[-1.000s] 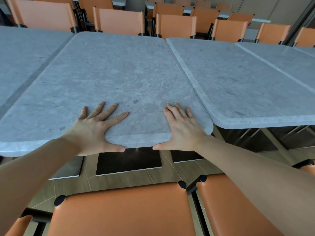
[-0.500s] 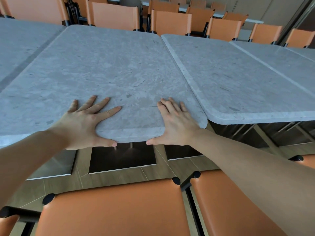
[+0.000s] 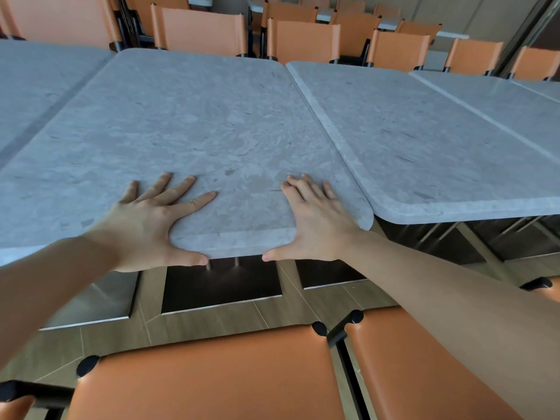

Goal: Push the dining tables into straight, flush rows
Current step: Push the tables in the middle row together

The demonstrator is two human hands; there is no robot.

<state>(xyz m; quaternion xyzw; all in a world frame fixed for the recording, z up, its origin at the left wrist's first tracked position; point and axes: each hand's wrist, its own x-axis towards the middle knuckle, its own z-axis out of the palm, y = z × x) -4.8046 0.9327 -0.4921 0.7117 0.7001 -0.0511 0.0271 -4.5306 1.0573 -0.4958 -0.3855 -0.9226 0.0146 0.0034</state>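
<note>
Since a moment ago, little has moved: the left hand (image 3: 145, 221) and right hand (image 3: 315, 221) still press flat, fingers spread, on the middle table's (image 3: 194, 131) near edge. It sticks out past the right table (image 3: 430, 147), so more pushing is needed.

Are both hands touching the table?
Touching. In the head view the left hand and right hand lie flat on the table near its front edge, thumbs hooked over that edge.
</note>
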